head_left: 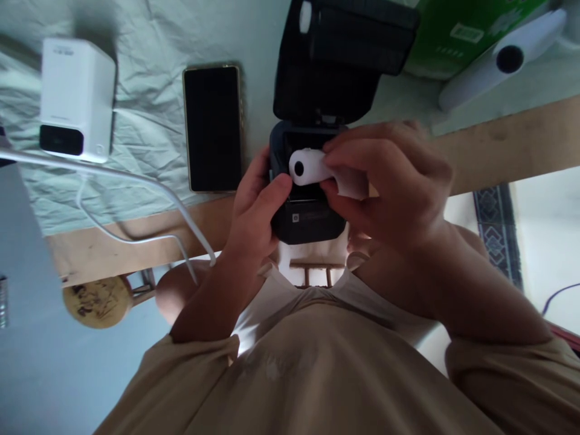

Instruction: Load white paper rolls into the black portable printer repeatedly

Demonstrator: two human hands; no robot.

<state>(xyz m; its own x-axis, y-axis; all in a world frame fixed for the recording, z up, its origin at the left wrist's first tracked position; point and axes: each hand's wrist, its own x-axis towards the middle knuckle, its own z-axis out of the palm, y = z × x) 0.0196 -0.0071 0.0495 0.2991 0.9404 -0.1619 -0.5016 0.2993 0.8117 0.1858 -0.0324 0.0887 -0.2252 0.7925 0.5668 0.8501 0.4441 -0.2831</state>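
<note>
My left hand [258,208] is wrapped round the left side of a small dark label printer [310,223], its thumb on the rim. The printer's hinged black lid [326,90] stands open, away from me. My right hand [394,181] pinches a small white paper roll [312,167] with a dark round hole in its end. The roll is at the printer's open compartment, partly inside its outline. A loose white tail of paper hangs below my right fingers. Whether the roll touches the compartment floor I cannot tell.
A phone [212,130] lies left of the printer, with a white power bank [77,99] and white cable [149,181] farther left. At right are a green package [457,36] and another white roll-like item [480,78]. The wooden table edge [512,145] runs before me; a round stool [97,302] stands below.
</note>
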